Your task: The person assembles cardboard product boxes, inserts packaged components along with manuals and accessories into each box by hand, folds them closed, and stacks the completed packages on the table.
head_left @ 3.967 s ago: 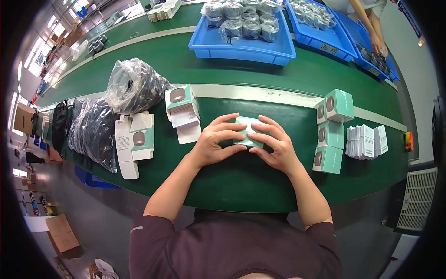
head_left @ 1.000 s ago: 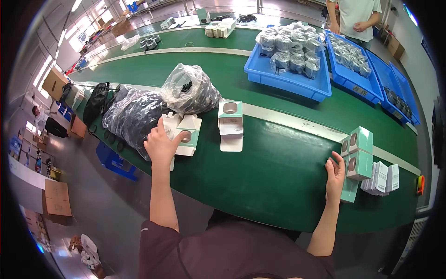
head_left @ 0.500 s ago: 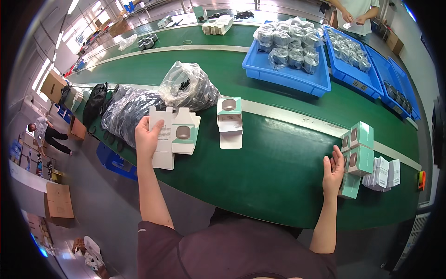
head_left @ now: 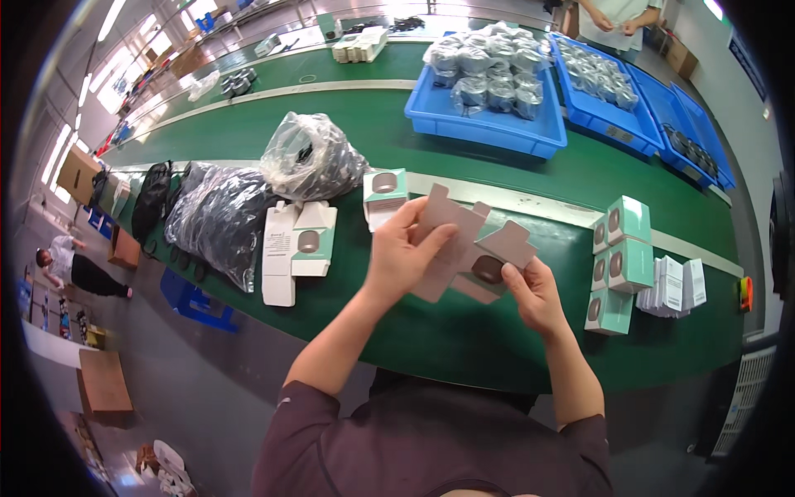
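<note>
Between my hands, above the green table, is a flattened white and green carton (head_left: pixel 447 248) with flaps sticking out and a round grey-brown product picture on one panel. My left hand (head_left: pixel 406 253) pinches its left panel between thumb and fingers. My right hand (head_left: pixel 537 291) grips the panel at the other end, thumb on the printed face. Behind my left hand an open-topped carton (head_left: pixel 385 192) stands upright, partly hidden. To the left lies a stack of flat cartons (head_left: pixel 310 241), touching a clear bag of dark items (head_left: pixel 219 211).
Folded green-white boxes (head_left: pixel 629 265) are stacked at the right, beside white leaflets (head_left: pixel 669 286) and an orange tape roll (head_left: pixel 746 294). Blue trays (head_left: pixel 489 137) with bagged round items stand at the back. Another open plastic bag (head_left: pixel 313 157) sits mid-left. A co-worker (head_left: pixel 617 21) stands across the table.
My left hand has lifted a flat carton from the stack and carried it right. My right hand has come left from beside the boxes and taken hold of it. The whole view has shifted slightly.
</note>
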{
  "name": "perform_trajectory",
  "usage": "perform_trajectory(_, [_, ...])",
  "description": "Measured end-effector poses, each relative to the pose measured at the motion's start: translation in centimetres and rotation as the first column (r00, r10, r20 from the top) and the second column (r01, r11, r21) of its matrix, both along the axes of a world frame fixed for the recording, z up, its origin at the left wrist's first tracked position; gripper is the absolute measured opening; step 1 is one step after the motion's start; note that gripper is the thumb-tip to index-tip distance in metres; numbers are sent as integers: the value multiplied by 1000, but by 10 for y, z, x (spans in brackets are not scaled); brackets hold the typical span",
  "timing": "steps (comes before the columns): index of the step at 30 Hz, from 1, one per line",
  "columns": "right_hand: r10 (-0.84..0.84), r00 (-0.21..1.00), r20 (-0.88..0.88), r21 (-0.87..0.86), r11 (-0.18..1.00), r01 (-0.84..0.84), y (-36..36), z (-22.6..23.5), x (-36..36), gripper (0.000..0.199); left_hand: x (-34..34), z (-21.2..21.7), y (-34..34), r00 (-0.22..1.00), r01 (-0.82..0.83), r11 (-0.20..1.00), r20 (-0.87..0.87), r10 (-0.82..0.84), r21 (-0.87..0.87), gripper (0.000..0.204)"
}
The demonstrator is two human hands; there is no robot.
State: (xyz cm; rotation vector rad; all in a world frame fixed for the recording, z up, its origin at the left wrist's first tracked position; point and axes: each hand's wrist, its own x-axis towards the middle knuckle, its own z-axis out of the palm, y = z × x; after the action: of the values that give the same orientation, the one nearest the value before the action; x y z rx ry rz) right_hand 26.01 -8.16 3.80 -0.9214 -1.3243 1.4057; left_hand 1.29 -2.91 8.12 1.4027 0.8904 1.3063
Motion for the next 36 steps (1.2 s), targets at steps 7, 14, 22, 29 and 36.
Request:
perform_trajectory(7, [-184, 968, -173, 169, 962, 213, 2, -30, 19, 60, 57, -42, 17, 933, 2, 945, -342, 116, 326, 61])
perform_trajectory(14, [-296, 922, -250, 221, 910, 352, 3, -31, 12, 61, 68, -42, 15, 908, 72, 893, -399, 125, 444, 50])
perform_trajectory(22, [-592, 799, 105, 420, 755, 504, 17, -52, 2, 79, 71, -44, -5, 932, 314, 918, -263, -250, 242, 58])
perform_trajectory(29, [-416, 868, 271, 624, 763, 171, 4, -28, -5, 109, 68, -64, -12, 974, 217, 970, 45, -223, 111, 57])
perform_trajectory(36, [-369, 929, -18, 735, 625, 262, 11, -43, -11, 112, 68, -68, -15, 981, 161, 948, 63, -185, 274, 69])
